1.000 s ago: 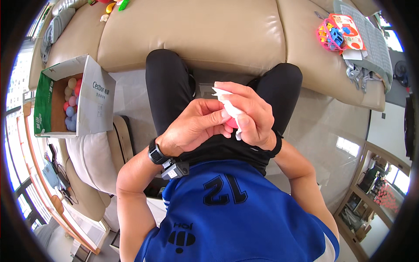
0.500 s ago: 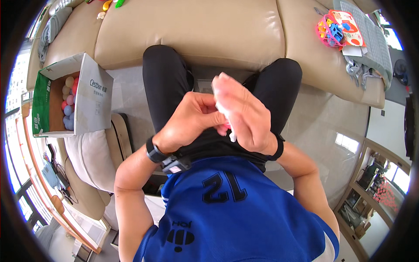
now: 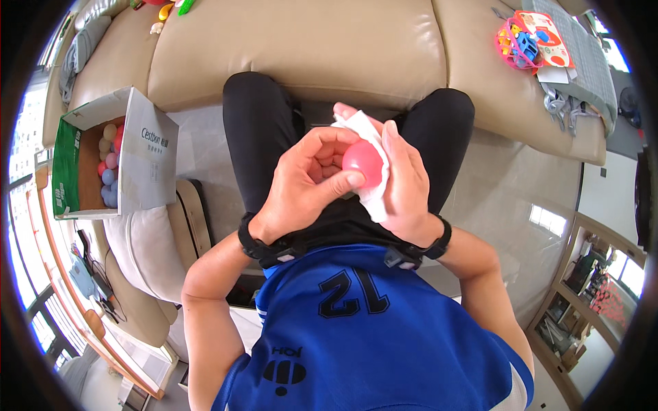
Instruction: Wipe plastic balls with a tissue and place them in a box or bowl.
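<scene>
Above the person's lap, between the two black-clad knees, both hands meet around a pink ball (image 3: 362, 163); the left hand (image 3: 312, 181) curls its fingers narrowly over the ball from the left, thumb tip pressed against its lower edge, so the ball is pinched there; the right hand (image 3: 401, 178) stands on its edge just beside it, fingers held straight and close together, backing a white tissue (image 3: 373, 195) that wraps behind and under the ball; a corner of the tissue sticks up past the fingertips and another hangs below the ball; each wrist wears a black band; ahead of the knees runs the front edge of a beige leather sofa (image 3: 301, 48), its wide seat cushion bare in the middle; on the sofa's right end lies a pink toy basket (image 3: 521, 44) with coloured pieces, beside a grey cloth (image 3: 582, 68) that reaches the cushion's outer edge; to the left, well apart from the hands, an open cardboard box (image 3: 147, 157) holds many coloured balls (image 3: 108, 164), resting on a pale cushioned seat (image 3: 147, 253); grey tiled floor (image 3: 507, 198) shows open to the right of the right knee, and a narrower strip lies between the left knee and the box; small toys sit at the sofa's far upper left edge
</scene>
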Demonstrator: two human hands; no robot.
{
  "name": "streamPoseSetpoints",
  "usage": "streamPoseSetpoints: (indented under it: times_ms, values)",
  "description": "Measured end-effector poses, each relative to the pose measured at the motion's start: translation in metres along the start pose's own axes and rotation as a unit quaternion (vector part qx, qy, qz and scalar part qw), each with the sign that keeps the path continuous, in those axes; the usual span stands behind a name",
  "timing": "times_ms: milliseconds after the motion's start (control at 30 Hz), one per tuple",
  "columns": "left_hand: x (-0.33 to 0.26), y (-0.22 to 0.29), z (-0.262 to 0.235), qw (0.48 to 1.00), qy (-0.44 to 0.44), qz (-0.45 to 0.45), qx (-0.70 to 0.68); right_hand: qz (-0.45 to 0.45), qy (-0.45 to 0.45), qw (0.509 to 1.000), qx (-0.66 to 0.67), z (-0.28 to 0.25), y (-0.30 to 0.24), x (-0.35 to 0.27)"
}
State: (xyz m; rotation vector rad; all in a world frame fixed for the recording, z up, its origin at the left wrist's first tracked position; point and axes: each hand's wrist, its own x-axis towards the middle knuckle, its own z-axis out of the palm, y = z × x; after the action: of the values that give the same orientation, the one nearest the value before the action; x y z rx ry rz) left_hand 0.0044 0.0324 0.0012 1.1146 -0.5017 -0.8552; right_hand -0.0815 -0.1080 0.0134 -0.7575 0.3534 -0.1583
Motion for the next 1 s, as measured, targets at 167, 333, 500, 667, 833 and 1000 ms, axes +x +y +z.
streamPoseSetpoints:
  times_ms: [167,333,500,667,833,1000]
  values:
    - [0.008,0.009,0.003,0.945,-0.018,-0.176,-0.276,-0.396,-0.075,0.814,-0.418,-0.024,0.005,0.017]
    - [0.009,0.007,0.012,0.976,-0.015,-0.123,-0.179,-0.429,-0.095,0.775,-0.454,-0.035,-0.007,0.019]
    - [0.011,0.0,0.013,0.982,-0.011,0.123,0.143,-0.144,-0.017,0.987,-0.066,-0.004,-0.012,0.008]
    - [0.01,0.006,0.016,0.995,-0.003,0.057,0.081,-0.178,-0.005,0.973,-0.147,-0.011,-0.014,0.011]
    - [0.012,0.012,0.019,0.983,0.031,-0.095,-0.155,-0.348,-0.059,0.885,-0.304,-0.026,-0.01,0.013]
    - [0.003,0.015,0.023,0.991,0.005,-0.097,-0.094,-0.493,-0.117,0.72,-0.475,-0.04,-0.018,0.022]
